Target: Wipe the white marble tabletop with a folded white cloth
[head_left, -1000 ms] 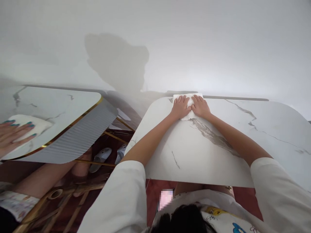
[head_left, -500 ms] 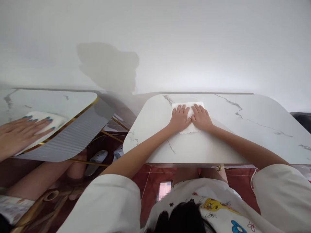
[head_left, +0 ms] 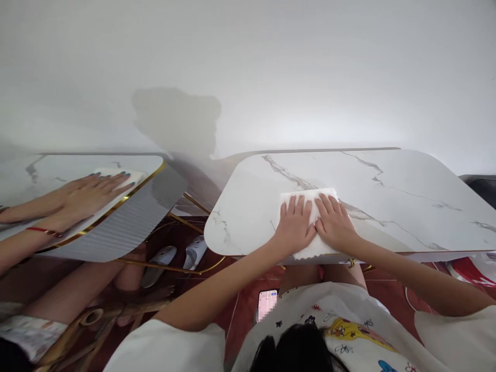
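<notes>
White cloth [head_left: 318, 247], one piece, lies flat on one marble-patterned table [head_left: 244, 206], left of the tabletop's middle, its scalloped lower side at the near edge. Two hands rest on it side by side, palms down: the left hand [head_left: 295, 228] and the right hand [head_left: 335, 226], both with fingers extended and slightly spread, pinching nothing, the thumbs close together.

A second table [head_left: 83, 169], gold-rimmed, stands to the left. Near its right edge, a co-worker's two hands [head_left: 87, 200] overlap on a second white cloth [head_left: 134, 177].

Two light slippers, one [head_left: 163, 257] beside the other [head_left: 195, 252], sit on the floor. One phone [head_left: 267, 300] shows below the first table's near edge.
</notes>
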`<state>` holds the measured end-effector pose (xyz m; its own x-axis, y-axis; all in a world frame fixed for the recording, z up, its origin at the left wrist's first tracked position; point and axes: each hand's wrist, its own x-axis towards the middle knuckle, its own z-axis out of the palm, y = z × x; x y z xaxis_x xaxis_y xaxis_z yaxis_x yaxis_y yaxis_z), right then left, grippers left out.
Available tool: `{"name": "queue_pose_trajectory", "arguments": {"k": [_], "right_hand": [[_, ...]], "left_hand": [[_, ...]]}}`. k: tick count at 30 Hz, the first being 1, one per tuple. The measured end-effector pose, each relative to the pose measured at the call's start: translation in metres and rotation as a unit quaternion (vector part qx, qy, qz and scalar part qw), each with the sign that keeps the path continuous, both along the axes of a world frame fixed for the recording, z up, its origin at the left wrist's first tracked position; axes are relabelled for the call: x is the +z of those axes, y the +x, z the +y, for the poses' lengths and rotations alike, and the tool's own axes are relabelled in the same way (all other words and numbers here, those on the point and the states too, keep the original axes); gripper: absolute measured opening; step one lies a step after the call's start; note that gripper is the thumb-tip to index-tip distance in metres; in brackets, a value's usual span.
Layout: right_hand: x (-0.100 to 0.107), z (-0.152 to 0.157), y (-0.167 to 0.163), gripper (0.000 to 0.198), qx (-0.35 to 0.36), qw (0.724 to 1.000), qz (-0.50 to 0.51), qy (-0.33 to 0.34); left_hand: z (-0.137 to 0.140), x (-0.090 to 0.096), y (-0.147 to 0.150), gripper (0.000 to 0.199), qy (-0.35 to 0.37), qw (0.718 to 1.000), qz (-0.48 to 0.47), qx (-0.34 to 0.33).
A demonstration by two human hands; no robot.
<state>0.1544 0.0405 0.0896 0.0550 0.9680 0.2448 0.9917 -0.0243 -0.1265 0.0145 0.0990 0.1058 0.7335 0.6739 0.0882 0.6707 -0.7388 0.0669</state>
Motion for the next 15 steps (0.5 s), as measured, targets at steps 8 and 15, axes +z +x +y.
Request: {"name": "queue_pose_trajectory", "arguments": {"k": [8,15], "right_hand": [[0.004,-0.019,0.004,0.055,0.021,0.999,0.022,-0.03],[0.005,0.02,0.02,0.055,0.0,0.999,0.032,-0.028]], "left_hand": [[-0.019,0.001,0.002,0.063,-0.025,1.0,0.007,-0.008],[0.022,0.006,0.023,0.058,-0.051,0.999,-0.003,-0.003]]}}
